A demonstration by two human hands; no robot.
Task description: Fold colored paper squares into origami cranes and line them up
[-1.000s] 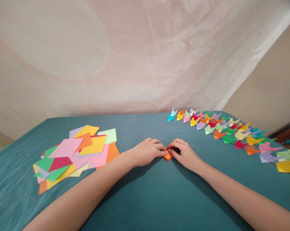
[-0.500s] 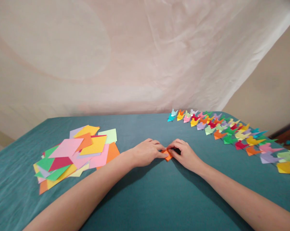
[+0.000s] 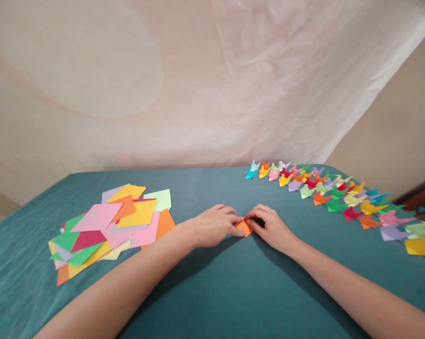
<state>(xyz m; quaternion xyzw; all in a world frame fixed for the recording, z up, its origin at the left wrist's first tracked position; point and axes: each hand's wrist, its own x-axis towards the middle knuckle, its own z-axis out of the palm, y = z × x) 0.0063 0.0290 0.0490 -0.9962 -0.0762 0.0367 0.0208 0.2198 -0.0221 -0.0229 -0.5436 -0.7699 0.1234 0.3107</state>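
A small folded piece of orange origami paper (image 3: pixel 245 227) lies on the teal cloth, one corner pointing towards me. At its left edge my left hand (image 3: pixel 217 226) has thumb and fingertips on the paper, the thumb lower and the fingers above it. My right hand (image 3: pixel 268 227) pinches the paper's right upper edge between thumb and fingers. The fingertips of both hands nearly meet across the paper's top. Fingers cover parts of the left and right edges, so the exact fold there is hidden.
To the left lies a loose pile of coloured paper squares (image 3: pixel 97 219). Several rows of folded paper birds (image 3: pixel 369 207) stand along the right side of the teal-covered table (image 3: pixel 212 292). Behind the table hangs a pale fabric sheet (image 3: pixel 198 94).
My left thumb has shifted slightly down and left along the orange paper, showing more of its surface. My right hand keeps its pinch almost unmoved.
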